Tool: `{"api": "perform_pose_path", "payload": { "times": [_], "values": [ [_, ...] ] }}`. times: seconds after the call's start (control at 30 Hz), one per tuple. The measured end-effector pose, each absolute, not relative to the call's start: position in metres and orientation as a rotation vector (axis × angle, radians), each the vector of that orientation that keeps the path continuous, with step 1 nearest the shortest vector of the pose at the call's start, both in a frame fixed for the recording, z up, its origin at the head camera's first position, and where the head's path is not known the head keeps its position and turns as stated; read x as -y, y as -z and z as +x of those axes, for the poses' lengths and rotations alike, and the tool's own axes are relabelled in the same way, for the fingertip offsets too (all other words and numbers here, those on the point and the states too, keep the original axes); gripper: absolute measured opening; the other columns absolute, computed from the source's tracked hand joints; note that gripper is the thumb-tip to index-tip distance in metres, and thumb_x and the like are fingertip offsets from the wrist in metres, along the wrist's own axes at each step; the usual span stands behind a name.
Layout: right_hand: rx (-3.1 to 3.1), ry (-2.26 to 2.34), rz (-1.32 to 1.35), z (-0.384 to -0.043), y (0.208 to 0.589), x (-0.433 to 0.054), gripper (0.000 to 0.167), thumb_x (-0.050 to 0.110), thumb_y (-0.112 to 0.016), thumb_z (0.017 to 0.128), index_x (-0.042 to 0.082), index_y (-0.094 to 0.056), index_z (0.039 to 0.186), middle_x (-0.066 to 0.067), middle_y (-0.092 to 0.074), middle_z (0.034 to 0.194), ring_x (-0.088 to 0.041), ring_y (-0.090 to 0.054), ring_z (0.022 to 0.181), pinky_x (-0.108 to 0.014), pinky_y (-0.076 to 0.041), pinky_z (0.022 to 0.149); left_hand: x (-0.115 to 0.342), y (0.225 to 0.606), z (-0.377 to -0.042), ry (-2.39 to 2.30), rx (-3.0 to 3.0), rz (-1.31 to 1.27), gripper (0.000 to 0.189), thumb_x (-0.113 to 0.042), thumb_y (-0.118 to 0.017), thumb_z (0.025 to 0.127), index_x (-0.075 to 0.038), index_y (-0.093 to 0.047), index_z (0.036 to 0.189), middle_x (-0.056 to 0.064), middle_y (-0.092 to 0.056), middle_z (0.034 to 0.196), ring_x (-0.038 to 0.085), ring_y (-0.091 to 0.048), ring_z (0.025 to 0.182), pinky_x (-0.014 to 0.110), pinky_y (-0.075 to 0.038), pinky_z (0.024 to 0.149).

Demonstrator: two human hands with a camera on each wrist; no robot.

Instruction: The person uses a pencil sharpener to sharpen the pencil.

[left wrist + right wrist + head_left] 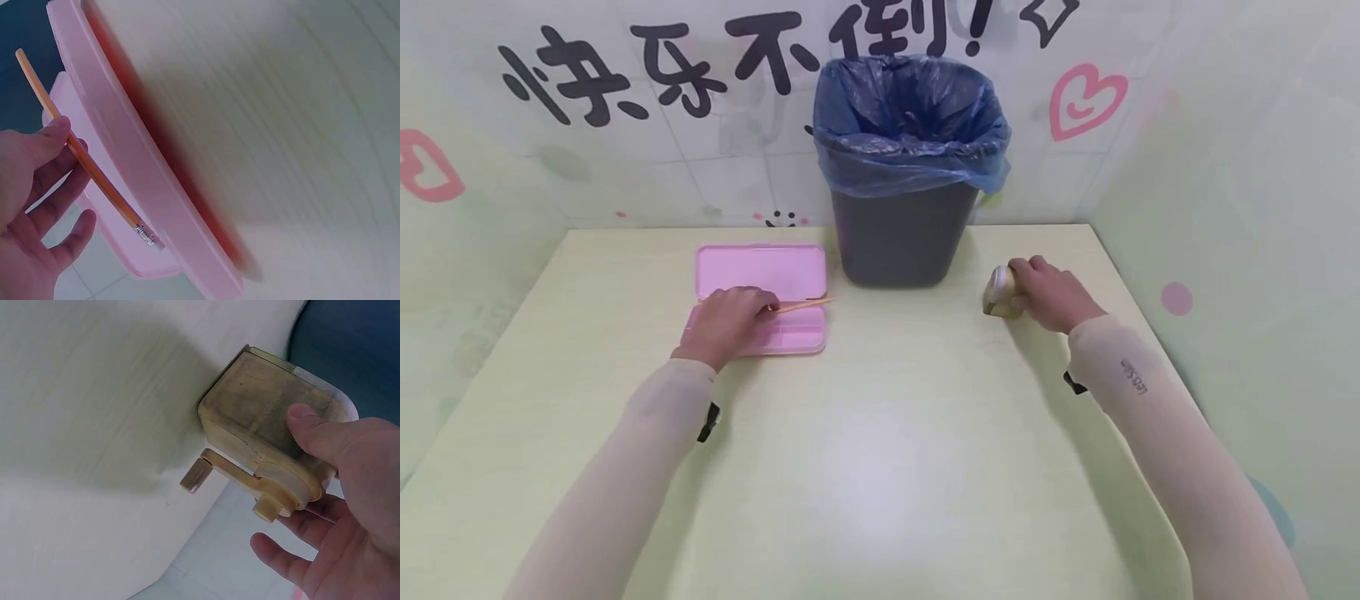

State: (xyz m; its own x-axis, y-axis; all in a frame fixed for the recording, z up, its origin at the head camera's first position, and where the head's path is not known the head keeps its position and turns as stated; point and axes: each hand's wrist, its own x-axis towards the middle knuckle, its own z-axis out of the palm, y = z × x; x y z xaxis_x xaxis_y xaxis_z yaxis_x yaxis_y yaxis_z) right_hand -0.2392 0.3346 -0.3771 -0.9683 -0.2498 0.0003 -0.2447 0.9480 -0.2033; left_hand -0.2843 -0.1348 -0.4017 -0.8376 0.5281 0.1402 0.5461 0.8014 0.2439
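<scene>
Between thumb and fingers, my left hand [726, 321] pinches an orange pencil [103, 178] with a metal ferrule and eraser at one end. The pencil lies over an opened pink pencil case [760, 271], whose lower half has compartments partly hidden by the hand. At the right of the table, my right hand [1051, 293] grips a yellowed hand-crank pencil sharpener [262, 406]. Its crank handle [197, 475] sticks out at the side in the right wrist view. The thumb presses on one face of the sharpener, and the other fingers curl behind it.
A dark grey trash bin [902, 237] lined with a blue plastic bag [910, 162] stands at the table's back edge, between the two hands. Behind it rises a white wall [737, 179] with black characters and hearts. Side panels flank the pale wooden table [880, 433].
</scene>
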Motion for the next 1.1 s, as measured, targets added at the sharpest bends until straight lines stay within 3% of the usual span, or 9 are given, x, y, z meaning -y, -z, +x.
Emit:
{"api": "perform_pose_path", "payload": {
  "times": [0.5,0.77,1.1],
  "values": [
    [-3.118,0.202,-0.659,-0.218,0.382,-0.287,0.046,0.014,-0.074,0.090,0.006,-0.049,0.127,-0.015,-0.056,0.107,-0.032,-0.059,0.087,-0.051,-0.048,0.078,0.092,0.395,-0.267,0.569,2.817,-1.097,0.020,0.003,-0.071,0.088,-0.001,-0.072,0.108,0.011,-0.070,0.099,0.028,-0.065,0.089,0.047,-0.051,0.085],
    [-3.110,0.156,-0.800,-0.211,0.383,-0.266,0.046,0.014,-0.075,0.090,0.006,-0.048,0.126,-0.015,-0.057,0.109,-0.031,-0.059,0.095,-0.049,-0.048,0.079,0.084,0.397,-0.263,0.555,2.703,-1.158,0.010,-0.004,-0.072,0.090,-0.004,-0.071,0.100,0.008,-0.068,0.093,0.026,-0.065,0.082,0.047,-0.051,0.077],
    [-3.118,0.099,-0.825,-0.208,0.385,-0.256,0.046,0.015,-0.075,0.090,0.006,-0.047,0.126,-0.015,-0.057,0.110,-0.030,-0.058,0.097,-0.048,-0.049,0.079,0.074,0.408,-0.257,0.581,2.756,-1.199,0.009,-0.002,-0.072,0.089,-0.003,-0.072,0.098,0.007,-0.071,0.092,0.024,-0.066,0.086,0.041,-0.053,0.081]
  ]
}}
